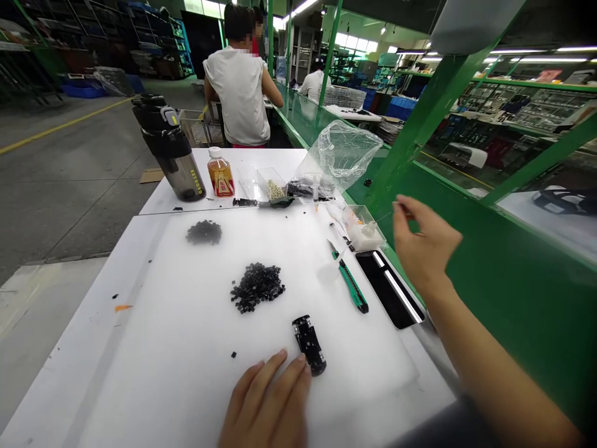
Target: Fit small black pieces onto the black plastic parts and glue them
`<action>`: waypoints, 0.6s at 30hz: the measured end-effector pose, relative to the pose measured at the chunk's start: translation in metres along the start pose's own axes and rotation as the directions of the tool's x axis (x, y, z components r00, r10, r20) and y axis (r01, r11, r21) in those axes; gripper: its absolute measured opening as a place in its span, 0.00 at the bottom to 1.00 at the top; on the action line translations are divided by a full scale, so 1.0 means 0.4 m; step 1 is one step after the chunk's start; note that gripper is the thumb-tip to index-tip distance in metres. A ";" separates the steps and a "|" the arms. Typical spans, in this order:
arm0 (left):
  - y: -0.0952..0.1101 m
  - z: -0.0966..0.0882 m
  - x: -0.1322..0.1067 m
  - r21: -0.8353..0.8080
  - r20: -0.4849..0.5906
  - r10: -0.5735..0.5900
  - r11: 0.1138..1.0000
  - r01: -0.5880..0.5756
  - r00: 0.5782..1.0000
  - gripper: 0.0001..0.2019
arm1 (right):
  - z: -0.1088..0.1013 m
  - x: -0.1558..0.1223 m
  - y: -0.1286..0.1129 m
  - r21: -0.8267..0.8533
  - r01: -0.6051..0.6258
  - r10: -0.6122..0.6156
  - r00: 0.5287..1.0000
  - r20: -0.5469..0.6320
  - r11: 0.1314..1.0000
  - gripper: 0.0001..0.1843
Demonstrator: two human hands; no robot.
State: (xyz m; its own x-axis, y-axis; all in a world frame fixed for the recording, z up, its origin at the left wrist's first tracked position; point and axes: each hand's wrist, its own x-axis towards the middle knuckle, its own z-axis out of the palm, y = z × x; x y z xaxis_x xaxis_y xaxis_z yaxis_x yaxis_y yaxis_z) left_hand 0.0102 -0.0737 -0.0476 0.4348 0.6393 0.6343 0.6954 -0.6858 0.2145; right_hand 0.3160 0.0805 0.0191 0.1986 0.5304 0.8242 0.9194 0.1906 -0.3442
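My left hand (270, 401) lies with its fingers stretched out on the white work surface. Its fingertips reach the lower left edge of a black molded part (309, 345) with small shiny spots. My right hand (422, 239) is raised at the right, above the green conveyor edge, with thumb and forefinger pinched. From the pinch a thin needle-like tool (384, 218) points left over a small clear tray (368, 233) holding white material. Up the surface from the part sits a pile of small black square pieces (258, 286); one loose black piece (234, 354) lies near my left hand.
A green utility knife (352, 283) and a black phone (389, 289) lie at the right. A greyish pile (204, 232) sits farther left. Behind stand a tumbler (170, 149), a drink bottle (220, 173) and a plastic bag (338, 155). A green post (410, 137) rises at the right; co-workers sit beyond.
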 end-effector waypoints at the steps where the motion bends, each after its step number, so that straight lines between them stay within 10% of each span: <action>1: 0.002 -0.002 0.002 -0.003 -0.003 -0.009 1.000 0.009 1.000 0.20 | -0.022 -0.011 -0.040 0.017 0.002 0.000 0.995 -0.098 1.000 0.15; 3: 0.006 -0.007 0.006 -0.007 -0.002 -0.025 1.000 0.025 1.000 0.20 | -0.072 -0.051 -0.130 0.245 -0.047 0.119 0.950 -0.289 0.968 0.13; 8: 0.016 -0.015 0.016 -0.021 0.042 -0.049 0.999 0.050 0.998 0.21 | -0.141 -0.223 -0.287 0.618 -0.328 0.252 0.945 0.210 0.715 0.08; 18: 0.026 -0.008 0.020 -0.029 0.030 -0.087 0.996 0.087 0.996 0.19 | -0.120 -0.320 -0.294 0.607 -0.385 0.237 0.920 0.313 0.695 0.10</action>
State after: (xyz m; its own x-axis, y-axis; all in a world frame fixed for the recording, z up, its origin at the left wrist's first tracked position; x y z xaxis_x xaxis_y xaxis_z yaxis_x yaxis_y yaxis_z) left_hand 0.0192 -0.0769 -0.0380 0.3899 0.7064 0.5907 0.7140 -0.6370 0.2905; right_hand 0.1988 -0.0495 -0.0241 0.2942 0.7914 0.5359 0.3565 0.4294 -0.8298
